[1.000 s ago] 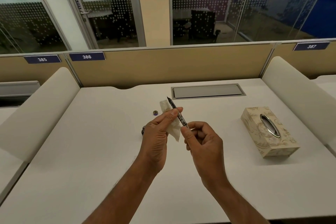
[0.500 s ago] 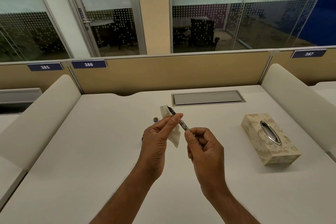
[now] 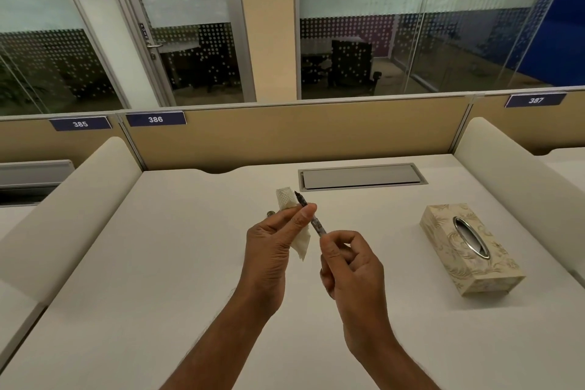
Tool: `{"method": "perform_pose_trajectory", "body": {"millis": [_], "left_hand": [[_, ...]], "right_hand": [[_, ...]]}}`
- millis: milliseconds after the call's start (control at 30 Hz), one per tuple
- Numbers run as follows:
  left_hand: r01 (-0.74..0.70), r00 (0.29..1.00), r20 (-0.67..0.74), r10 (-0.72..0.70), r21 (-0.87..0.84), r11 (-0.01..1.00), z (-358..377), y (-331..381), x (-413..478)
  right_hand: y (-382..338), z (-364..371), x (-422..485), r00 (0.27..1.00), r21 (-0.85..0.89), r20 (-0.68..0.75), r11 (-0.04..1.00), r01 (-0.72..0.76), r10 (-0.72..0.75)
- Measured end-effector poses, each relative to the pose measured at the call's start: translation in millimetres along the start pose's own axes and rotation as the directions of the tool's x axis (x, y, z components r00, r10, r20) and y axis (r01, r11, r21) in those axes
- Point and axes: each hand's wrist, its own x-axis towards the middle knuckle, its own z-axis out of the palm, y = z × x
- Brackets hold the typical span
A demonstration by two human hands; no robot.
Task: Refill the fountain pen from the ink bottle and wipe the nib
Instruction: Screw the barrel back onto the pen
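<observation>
So you've got the fountain pen (image 3: pixel 311 218) up in the air over the middle of the desk (image 3: pixel 158 263), tilted so the dark nib (image 3: pixel 298 196) points up and away from you, toward the left. Your right hand (image 3: pixel 351 266) is pinching the lower end of the barrel between thumb and fingertips, the rest of the fingers curled in. Your left hand (image 3: pixel 275 247) is gripping a folded white tissue (image 3: pixel 289 209), with the thumb pressed against the pen just below the nib; the textured top of the tissue sticks up right beside the nib, and I can't tell if they're actually touching. A loose corner of the tissue hangs down between your 2 hands. Just left of your left hand, something small and round (image 3: pixel 271 214) sits on the desk, mostly hidden behind your fingers, so I can't say what it is. Off to the right, well apart from your hands, there's a patterned tissue box (image 3: pixel 471 250) with an oval metal-rimmed slot. Further back, a grey cable hatch (image 3: pixel 361 176) is set flush in the desktop, and the divider has number plates 385 (image 3: pixel 80 123), 386 (image 3: pixel 155 119) and 387 (image 3: pixel 535 100).
</observation>
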Motion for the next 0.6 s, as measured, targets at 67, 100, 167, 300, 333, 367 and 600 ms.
{"method": "perform_pose_trajectory", "body": {"millis": [67, 100, 167, 300, 333, 367, 600], "left_hand": [[0.003, 1.0, 0.001, -0.003, -0.016, 1.0, 0.0, 0.7, 0.4], [0.003, 1.0, 0.0, -0.003, -0.02, 1.0, -0.4, 0.5, 0.7], [0.01, 1.0, -0.005, -0.01, -0.024, 1.0, -1.7, -0.3, 1.1], [0.009, 1.0, 0.014, -0.008, -0.028, 1.0, -3.9, -1.4, 1.7], [0.004, 1.0, 0.016, -0.003, -0.027, 1.0, -3.9, -1.1, 2.0], [-0.001, 1.0, 0.016, 0.002, -0.025, 1.0, -4.0, -0.7, 2.4], [0.001, 1.0, 0.023, 0.0, -0.022, 1.0, -3.9, -0.9, 3.6]], "right_hand": [[-0.5, 1.2, -0.6, 0.998, 0.038, 0.023, 0.998, -0.054, 0.053], [-0.9, 1.5, -0.8, 0.997, 0.05, 0.034, 0.996, -0.07, 0.068], [-2.5, 1.8, -1.0, 0.997, 0.059, 0.036, 0.996, -0.071, 0.069], [-3.9, 1.7, 0.6, 0.998, 0.059, 0.03, 0.996, -0.061, 0.059], [-3.8, 2.1, 1.3, 0.997, 0.066, 0.037, 0.995, -0.077, 0.075], [-4.1, 2.5, 1.5, 0.995, 0.073, 0.045, 0.993, -0.093, 0.09], [-5.7, 7.0, 0.8, 0.997, 0.071, 0.039, 0.995, -0.066, 0.063]]}}
